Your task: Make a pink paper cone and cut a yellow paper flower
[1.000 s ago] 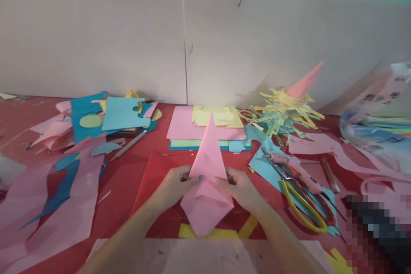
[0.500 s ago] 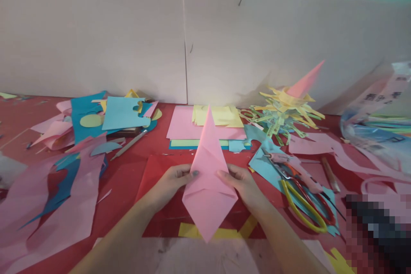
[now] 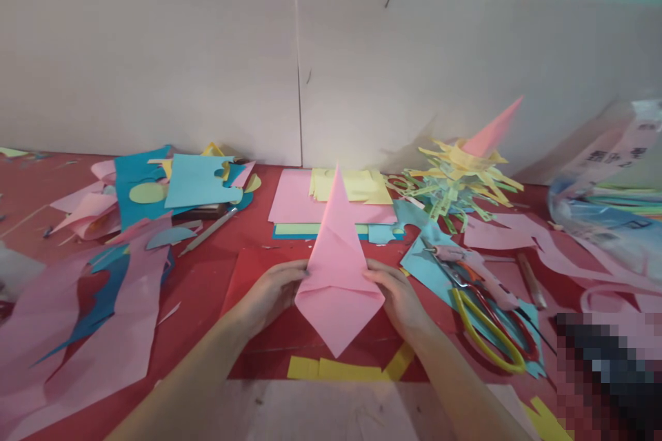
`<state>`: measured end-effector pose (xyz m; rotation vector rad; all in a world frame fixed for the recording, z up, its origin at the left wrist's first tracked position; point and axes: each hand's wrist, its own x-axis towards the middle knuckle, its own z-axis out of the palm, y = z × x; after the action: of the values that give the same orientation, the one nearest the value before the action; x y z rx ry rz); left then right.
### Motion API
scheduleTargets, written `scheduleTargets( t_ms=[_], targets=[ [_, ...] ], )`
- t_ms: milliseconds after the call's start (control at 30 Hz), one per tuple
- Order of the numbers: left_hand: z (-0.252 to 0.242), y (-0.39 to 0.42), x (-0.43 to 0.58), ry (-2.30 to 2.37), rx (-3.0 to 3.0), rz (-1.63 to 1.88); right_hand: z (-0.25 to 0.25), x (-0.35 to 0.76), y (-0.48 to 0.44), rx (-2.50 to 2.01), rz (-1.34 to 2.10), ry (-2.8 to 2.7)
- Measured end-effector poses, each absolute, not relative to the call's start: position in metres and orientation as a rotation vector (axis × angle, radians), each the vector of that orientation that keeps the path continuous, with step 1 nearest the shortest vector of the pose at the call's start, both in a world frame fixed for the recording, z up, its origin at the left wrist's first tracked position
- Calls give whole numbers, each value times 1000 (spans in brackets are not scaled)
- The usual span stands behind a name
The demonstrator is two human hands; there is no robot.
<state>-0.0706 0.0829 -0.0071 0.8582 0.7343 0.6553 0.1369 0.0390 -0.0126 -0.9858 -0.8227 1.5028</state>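
Note:
Between my two hands is a folded piece of pink paper (image 3: pixel 338 269), long and pointed at the far end, with a shorter point toward me and a crease across its middle. My left hand (image 3: pixel 276 289) grips its left edge, most fingertips hidden behind or beside the paper. My right hand (image 3: pixel 394 289) grips the right edge, with the thumb side at the paper's rim. Beneath the folded paper lies a red sheet (image 3: pixel 248 282). Yellow paper strips (image 3: pixel 341 369) lie just below the near point.
Stacked pink and yellow sheets (image 3: pixel 294 200) lie behind my hands. To the right are scissors (image 3: pixel 489 331) with red and yellow handles, a pink glue gun (image 3: pixel 478 272) and a fringed paper piece with a pink cone (image 3: pixel 491 131). Pink and blue scraps (image 3: pixel 129 331) cover the left.
The near point of the pink paper has moved up and away from me, so the paper looks shorter. My thumbs have shifted from its front face to its edges.

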Motion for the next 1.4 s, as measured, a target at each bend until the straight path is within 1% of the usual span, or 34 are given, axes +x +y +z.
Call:
scheduleTargets(
  t_ms=[367, 500, 767, 967, 1133, 1267, 1400],
  targets=[
    [-5, 84, -71, 733, 863, 656, -16, 137, 41, -1092, 1421, -819],
    [-6, 84, -71, 743, 838, 664, -17, 138, 41, -1057, 1448, -860],
    [-6, 85, -72, 688, 911, 688, -16, 142, 39, -1142, 1269, -1110],
    [-5, 82, -68, 760, 992, 731, -18, 143, 39, -1106, 1290, -1177],
    [-13, 81, -67, 811, 1140, 715, -22, 144, 37, -1073, 1225, -1262],
    [-14, 81, -68, 795, 1178, 703, -14, 138, 36, -1182, 1151, -1273],
    [-11, 80, -66, 787, 1221, 727, -6, 133, 35, -1281, 1212, -1397]
  ],
)
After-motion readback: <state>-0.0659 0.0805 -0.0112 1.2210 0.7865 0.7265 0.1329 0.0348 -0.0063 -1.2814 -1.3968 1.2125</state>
